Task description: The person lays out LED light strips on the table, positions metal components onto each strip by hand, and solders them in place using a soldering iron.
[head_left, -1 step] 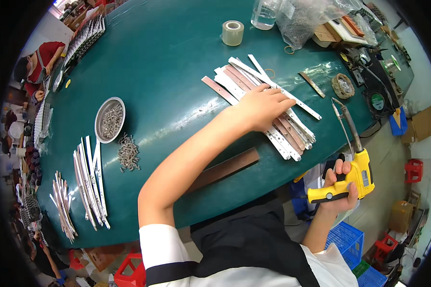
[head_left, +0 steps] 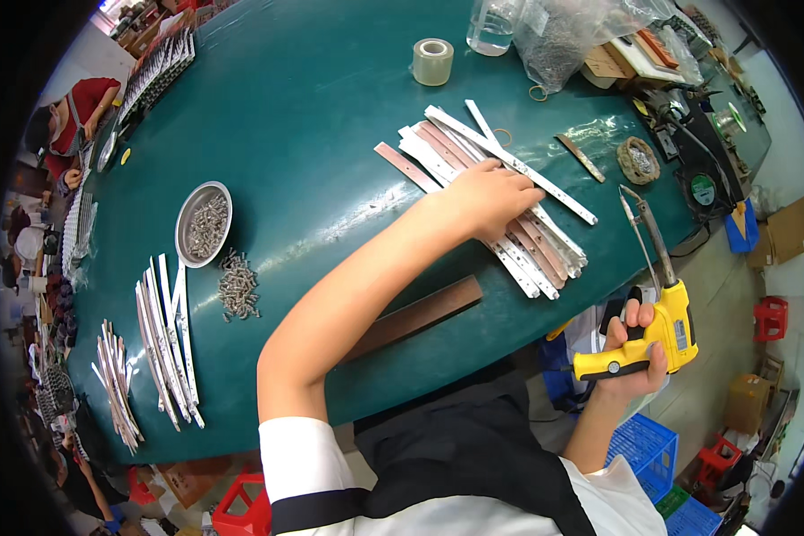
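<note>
My left hand point(head_left: 493, 198) rests across a pile of narrow white and copper-brown strips point(head_left: 438, 161) dotted with small marks, like circuit-board strips. Its fingers are spread over the pile; the thumb and whatever lies under the palm are hidden. One long white strip point(head_left: 558, 192) lies slantwise past the fingertips. At the right, beyond the table edge, my right hand point(head_left: 636, 362) is closed round the grip of a yellow soldering gun point(head_left: 677, 326). Its metal barrel and thin side tube point up towards the table, clear of the strips.
A brown bar point(head_left: 420, 314) lies near the front edge of the green table point(head_left: 330, 116). Leftward are a metal bowl of small metal parts point(head_left: 181, 234), a loose heap point(head_left: 238, 286) and more strips point(head_left: 165, 344). Clear tape point(head_left: 432, 64) and a round holder point(head_left: 638, 161) sit farther back.
The fingers of my left hand have drawn in slightly towards the palm. One thin white strip at the pile's far end has shifted a little. My right hand holds the soldering gun as before.
</note>
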Available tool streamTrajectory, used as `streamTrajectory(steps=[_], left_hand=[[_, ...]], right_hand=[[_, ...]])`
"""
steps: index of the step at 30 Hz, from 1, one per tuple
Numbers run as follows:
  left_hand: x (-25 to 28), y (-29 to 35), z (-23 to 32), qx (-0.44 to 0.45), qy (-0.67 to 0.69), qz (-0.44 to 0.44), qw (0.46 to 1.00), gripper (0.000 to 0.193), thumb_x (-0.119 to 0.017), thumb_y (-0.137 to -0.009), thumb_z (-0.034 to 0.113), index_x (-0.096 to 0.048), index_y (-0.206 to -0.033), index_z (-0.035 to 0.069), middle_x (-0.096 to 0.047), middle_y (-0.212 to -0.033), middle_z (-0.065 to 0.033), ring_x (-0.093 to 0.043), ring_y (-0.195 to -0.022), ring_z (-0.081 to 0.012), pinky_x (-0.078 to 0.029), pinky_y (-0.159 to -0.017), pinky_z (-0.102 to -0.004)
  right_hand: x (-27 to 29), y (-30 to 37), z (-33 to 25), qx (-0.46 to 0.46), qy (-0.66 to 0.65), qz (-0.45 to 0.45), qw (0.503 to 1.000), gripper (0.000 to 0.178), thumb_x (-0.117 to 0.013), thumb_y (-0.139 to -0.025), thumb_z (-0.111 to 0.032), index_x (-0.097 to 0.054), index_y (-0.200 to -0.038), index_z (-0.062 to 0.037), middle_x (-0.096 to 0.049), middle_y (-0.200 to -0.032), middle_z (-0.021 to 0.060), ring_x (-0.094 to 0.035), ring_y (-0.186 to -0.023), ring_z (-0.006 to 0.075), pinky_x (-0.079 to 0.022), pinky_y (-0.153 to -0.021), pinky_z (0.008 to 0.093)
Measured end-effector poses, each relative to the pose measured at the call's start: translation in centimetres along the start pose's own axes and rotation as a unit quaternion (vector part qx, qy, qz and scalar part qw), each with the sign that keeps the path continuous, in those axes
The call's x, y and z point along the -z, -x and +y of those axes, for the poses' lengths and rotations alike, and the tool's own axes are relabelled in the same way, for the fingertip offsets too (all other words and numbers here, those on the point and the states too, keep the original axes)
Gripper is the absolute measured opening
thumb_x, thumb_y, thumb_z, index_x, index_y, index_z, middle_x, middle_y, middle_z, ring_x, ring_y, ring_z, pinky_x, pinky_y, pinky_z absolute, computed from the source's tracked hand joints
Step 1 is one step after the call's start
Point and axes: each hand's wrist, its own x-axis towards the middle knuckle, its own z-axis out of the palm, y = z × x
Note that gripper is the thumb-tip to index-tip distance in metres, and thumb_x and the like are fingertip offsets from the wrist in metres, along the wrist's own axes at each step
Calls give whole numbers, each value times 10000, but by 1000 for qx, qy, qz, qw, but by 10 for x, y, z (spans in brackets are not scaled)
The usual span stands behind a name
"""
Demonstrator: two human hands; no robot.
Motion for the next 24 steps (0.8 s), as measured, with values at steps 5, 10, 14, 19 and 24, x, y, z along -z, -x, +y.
streamTrajectory(steps=[5, 10, 14, 19, 24], left_hand=[[-2, -2, -13, -72, -47, 14, 996, 221, -637, -758, 67, -627, -976, 103, -583, -1017, -38, -576, -1018, -224, -488, -867, -363], [13, 35, -18, -65, -71, 143, 985, 215, -630, -763, 73, -610, -968, 134, -597, -1007, -12, -621, -933, -213, -502, -815, -343], [27, 86, -7, -67, -66, 233, 968, 265, -655, -724, 82, -644, -987, 118, -626, -963, -33, -647, -842, -208, -521, -707, -319], [19, 160, 17, -40, -30, 217, 975, 354, -647, -716, 64, -671, -1067, 102, -632, -1001, -94, -661, -948, -264, -561, -775, -347], [17, 194, 41, 60, -36, 83, 994, 507, -641, -737, 84, -594, -1234, 170, -553, -1277, -70, -522, -1230, -275, -437, -1039, -438]], right_hand=[[6, 2, -4, 5, 19, 18, 1000, 581, -582, -820, -175, -342, -1307, 32, -458, -1021, 147, -406, -934, 207, -441, -705, 299], [2, -4, 0, -12, -11, 2, 1000, 542, -586, -828, -121, -329, -1284, 25, -414, -1029, 124, -378, -958, 208, -442, -724, 295], [-8, -9, 8, -39, -23, -19, 999, 565, -592, -824, -126, -323, -1295, 29, -417, -1022, 125, -379, -951, 204, -444, -723, 291], [-31, -5, 34, -102, 8, -24, 994, 862, -625, -815, -202, -131, -1497, -15, -499, -976, 127, -444, -897, 201, -458, -656, 278], [-52, 1, 63, -202, -40, -98, 974, 655, -602, -816, -191, -327, -1369, 29, -481, -1019, 135, -476, -1007, 234, -422, -1032, 476]])
